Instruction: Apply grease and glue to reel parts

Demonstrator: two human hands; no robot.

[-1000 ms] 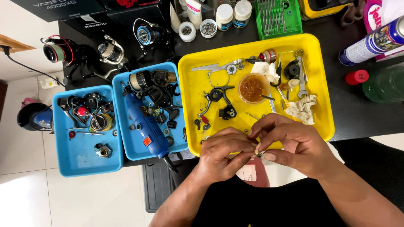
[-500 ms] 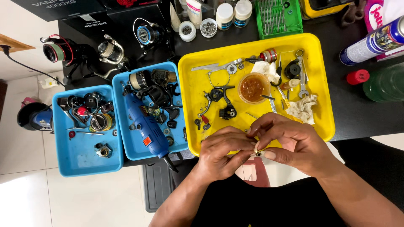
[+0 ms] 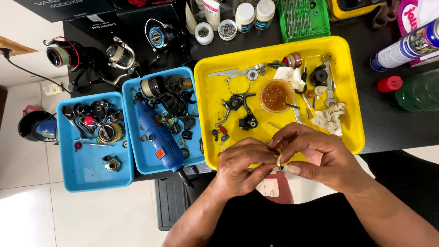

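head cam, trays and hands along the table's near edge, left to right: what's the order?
Small blue tray → larger blue tray holding the blue rotary tool → yellow tray → left hand → right hand.

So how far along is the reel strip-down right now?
Done: a reel is already in pieces, with its black frame parts and bail arm lying loose in the yellow tray. In hand: the left hand and right hand pinch one small part between fingertips. Left: loose parts fill both blue trays, and whole reels stand on the table.
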